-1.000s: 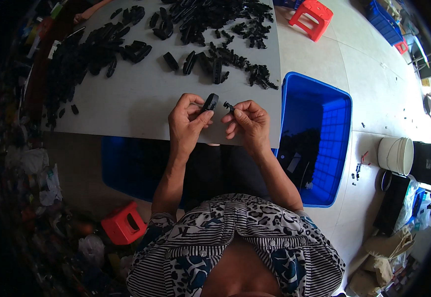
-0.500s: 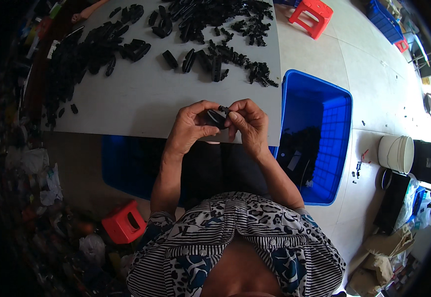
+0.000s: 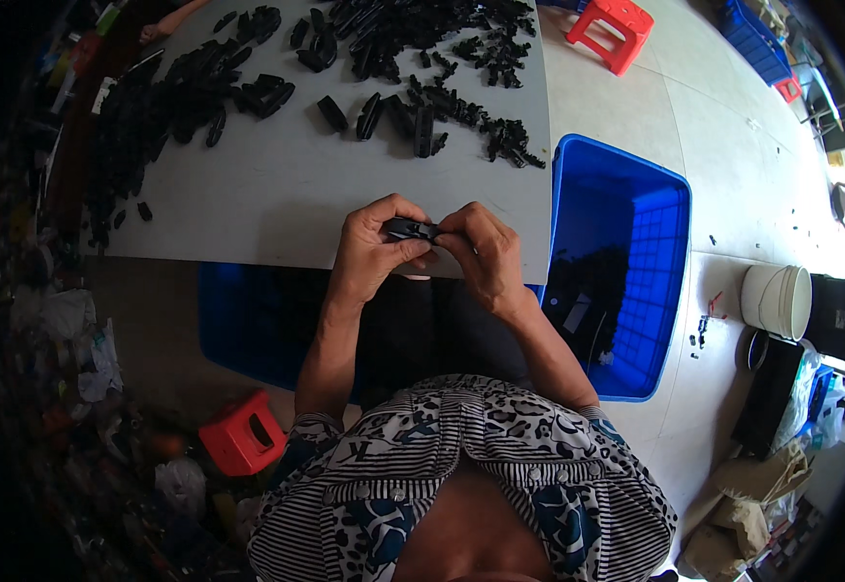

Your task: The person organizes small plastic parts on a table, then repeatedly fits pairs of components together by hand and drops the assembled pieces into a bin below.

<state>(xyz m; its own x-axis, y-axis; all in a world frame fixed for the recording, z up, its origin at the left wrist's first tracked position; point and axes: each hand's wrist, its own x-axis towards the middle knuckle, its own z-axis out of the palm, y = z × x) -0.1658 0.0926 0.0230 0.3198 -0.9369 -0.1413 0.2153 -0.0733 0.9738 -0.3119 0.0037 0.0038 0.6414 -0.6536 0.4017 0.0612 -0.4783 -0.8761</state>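
Note:
Just over the near edge of the grey-white table (image 3: 248, 218), my left hand (image 3: 369, 252) is closed around a dark, elongated black plastic part (image 3: 405, 229), gripping it between thumb and fingers. My right hand (image 3: 487, 254) meets it from the right, thumb and fingertips pinched on a small black piece at the part's right end. Fingertips hide most of that small piece, so I cannot tell whether it is joined to the larger part. Beyond my hands lie several loose long black parts (image 3: 369, 117) and a pile of small black pieces (image 3: 508, 143).
More black parts (image 3: 185, 92) are heaped on the table's left. A blue bin (image 3: 670, 262) with dark contents stands right of the table; another blue container (image 3: 233, 325) sits beneath its edge. Red stools (image 3: 243, 436) and a white bucket (image 3: 777, 299) are on the floor. Another person's arm (image 3: 172, 19) shows far left.
The black part has turned in my left hand, from tilted to nearly level. My right fingers have moved slightly down and left, to its right end.

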